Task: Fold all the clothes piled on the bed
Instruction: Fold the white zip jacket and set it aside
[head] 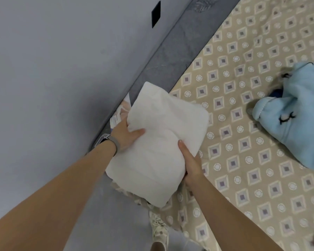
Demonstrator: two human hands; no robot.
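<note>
Both hands, left hand point(126, 135) and right hand point(190, 163), grip a folded white garment point(159, 140) over the bed's point(243, 160) edge; likely next: set it down, then fold the light-blue garment point(295, 113)

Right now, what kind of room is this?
Most likely a bedroom: a bed with a beige diamond-patterned cover beside a grey wall, both hands holding a folded white garment, and a light blue garment lying unfolded.
</note>
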